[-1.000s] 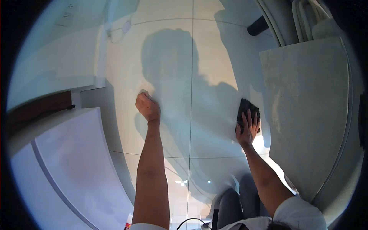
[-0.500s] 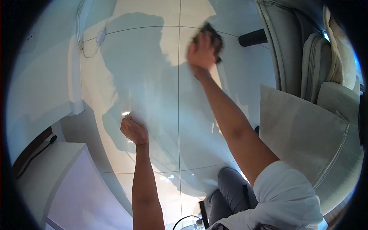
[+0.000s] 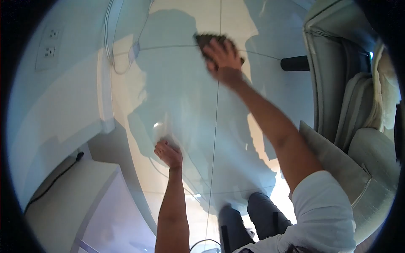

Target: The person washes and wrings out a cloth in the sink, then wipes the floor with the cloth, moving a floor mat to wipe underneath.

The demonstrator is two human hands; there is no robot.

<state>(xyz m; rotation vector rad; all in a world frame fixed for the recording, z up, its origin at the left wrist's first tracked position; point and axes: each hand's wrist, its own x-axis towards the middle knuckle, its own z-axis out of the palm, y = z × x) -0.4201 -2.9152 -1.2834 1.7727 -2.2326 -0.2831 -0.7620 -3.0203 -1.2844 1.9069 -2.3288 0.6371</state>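
Note:
My right hand (image 3: 223,59) presses a dark cloth (image 3: 206,41) against the pale tiled floor (image 3: 194,101), fingers spread over its top. The cloth has a jagged-looking edge and lies across a crossing of the tile seams. Nearer to me on the left, my left hand (image 3: 169,154) is closed in a fist and rests on the floor. I see nothing held in it, though its palm side is hidden.
A white wall with a power outlet (image 3: 49,52) and hanging cable (image 3: 110,38) stands left. Below it is a white cabinet (image 3: 84,185) with a black cord (image 3: 55,183). To the right are a sofa (image 3: 333,80), its black leg (image 3: 294,63) and a cushion (image 3: 337,156).
My right hand has slid the dark cloth leftward over the floor, onto the lengthwise seam. My left hand stays at its spot. The whole view has shifted, so surroundings appear farther right.

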